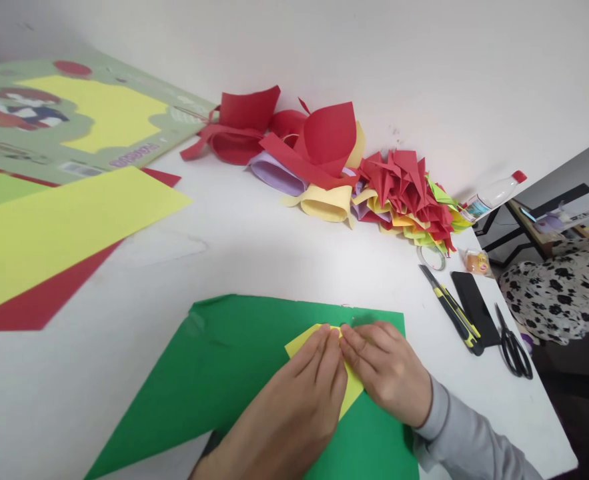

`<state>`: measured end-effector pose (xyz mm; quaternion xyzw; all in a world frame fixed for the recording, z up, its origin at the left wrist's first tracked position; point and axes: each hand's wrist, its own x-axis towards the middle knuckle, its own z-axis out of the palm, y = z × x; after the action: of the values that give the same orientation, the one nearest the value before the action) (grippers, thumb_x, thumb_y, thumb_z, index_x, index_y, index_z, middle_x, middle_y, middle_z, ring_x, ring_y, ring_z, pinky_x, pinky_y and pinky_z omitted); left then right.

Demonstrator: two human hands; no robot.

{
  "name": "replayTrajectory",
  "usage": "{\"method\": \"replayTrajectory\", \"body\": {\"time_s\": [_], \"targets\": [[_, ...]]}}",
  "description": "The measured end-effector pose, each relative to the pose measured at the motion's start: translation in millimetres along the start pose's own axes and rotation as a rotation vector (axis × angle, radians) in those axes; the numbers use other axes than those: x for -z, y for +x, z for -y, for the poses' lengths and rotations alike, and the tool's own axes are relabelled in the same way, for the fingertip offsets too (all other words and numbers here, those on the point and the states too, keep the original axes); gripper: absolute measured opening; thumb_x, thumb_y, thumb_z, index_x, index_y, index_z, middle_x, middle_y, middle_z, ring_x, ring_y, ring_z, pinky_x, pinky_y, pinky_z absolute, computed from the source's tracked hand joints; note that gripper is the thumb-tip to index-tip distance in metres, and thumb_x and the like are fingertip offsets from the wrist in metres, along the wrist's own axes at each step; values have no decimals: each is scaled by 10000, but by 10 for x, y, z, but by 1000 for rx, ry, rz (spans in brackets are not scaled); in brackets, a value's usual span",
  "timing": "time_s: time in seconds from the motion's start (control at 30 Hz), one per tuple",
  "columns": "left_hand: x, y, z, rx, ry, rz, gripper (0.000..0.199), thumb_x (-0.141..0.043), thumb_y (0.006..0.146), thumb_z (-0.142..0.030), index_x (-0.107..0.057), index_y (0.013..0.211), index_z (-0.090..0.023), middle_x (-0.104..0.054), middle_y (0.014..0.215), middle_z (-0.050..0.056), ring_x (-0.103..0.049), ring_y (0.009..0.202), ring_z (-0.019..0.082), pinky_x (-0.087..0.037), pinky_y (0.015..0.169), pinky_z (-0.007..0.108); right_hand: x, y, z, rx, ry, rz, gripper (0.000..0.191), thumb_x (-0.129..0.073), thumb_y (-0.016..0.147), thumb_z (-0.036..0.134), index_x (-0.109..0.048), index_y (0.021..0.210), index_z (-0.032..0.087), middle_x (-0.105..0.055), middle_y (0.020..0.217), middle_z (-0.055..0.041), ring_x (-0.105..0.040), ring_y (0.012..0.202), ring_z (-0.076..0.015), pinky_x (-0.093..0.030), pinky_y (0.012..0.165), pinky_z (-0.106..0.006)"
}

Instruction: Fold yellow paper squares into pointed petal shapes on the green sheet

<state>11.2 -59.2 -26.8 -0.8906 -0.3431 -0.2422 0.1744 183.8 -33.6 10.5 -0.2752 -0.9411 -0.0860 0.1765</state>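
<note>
A small yellow paper (353, 393) lies on a large green sheet (244, 353) near the table's front. My left hand (299, 393) has its fingers pressed together on the yellow paper's upper edge. Right beside it, my right hand (391, 370) pinches the same edge, fingertips almost touching those of the left. Both hands hide much of the yellow paper, so its folds are hard to make out.
Large yellow sheets (74, 220) and red sheets (39, 300) lie left, before a printed folder (174, 120). Folded paper shapes (324, 147) line the wall. A cutter (451, 310), black phone-like slab (475, 307), scissors (514, 353), tape roll (431, 259) and bottle (494, 193) are right. A person (564, 287) stands beyond.
</note>
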Motion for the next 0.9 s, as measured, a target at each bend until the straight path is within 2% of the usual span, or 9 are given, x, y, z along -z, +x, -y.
{"method": "replayTrajectory", "body": {"time_s": [0.13,0.3,0.47,0.67,0.73,0.8,0.9], "targets": [[43,41,62,-27,-27,17,395,-479,769,-217,-677,1048,-19,-691,1053,206,-604,1071,326,-264,1108,507,-9,-6,13,-14,-29,0,223,-457,952,66,-675,995,60,-720,1087,-128,-630,934,-210,-524,816,-397],[76,39,83,-59,-12,56,416,-481,749,-228,-687,1056,-38,-697,1056,186,-595,1089,340,-289,1108,504,-17,-72,66,-69,-103,37,263,-419,961,87,-648,1090,78,-700,1142,-119,-622,961,-212,-442,953,-483],[56,37,76,-25,-69,35,421,-441,713,-151,-687,1031,-25,-692,1102,210,-587,1131,333,-335,1087,475,10,-104,69,-125,-112,-2,242,-457,927,80,-653,1066,107,-732,1044,-94,-624,867,-201,-429,959,-474],[34,28,77,4,-95,49,356,-453,739,-155,-693,971,-29,-700,1083,226,-621,1088,339,-375,1049,467,117,-77,42,-248,-58,-30,181,-518,878,94,-667,974,135,-753,891,-62,-609,736,-186,-403,958,-471],[33,19,83,18,-103,37,346,-451,729,-141,-696,951,-38,-700,1087,224,-620,1087,337,-386,1036,465,146,-63,22,-271,-20,-6,184,-501,885,117,-673,934,160,-754,834,-47,-590,660,-166,-419,912,-443],[35,15,88,32,-111,25,356,-436,713,-121,-698,942,-45,-700,1094,219,-618,1085,333,-393,1025,471,162,-53,-2,-289,2,25,200,-480,887,136,-676,869,173,-732,702,-28,-542,544,-144,-445,771,-387],[33,21,92,16,-110,13,395,-407,696,-97,-701,951,-33,-708,1079,217,-628,1060,322,-400,1019,471,167,-66,-43,-327,38,80,238,-461,890,148,-672,781,169,-674,561,-3,-493,423,-125,-376,540,-314]]}}
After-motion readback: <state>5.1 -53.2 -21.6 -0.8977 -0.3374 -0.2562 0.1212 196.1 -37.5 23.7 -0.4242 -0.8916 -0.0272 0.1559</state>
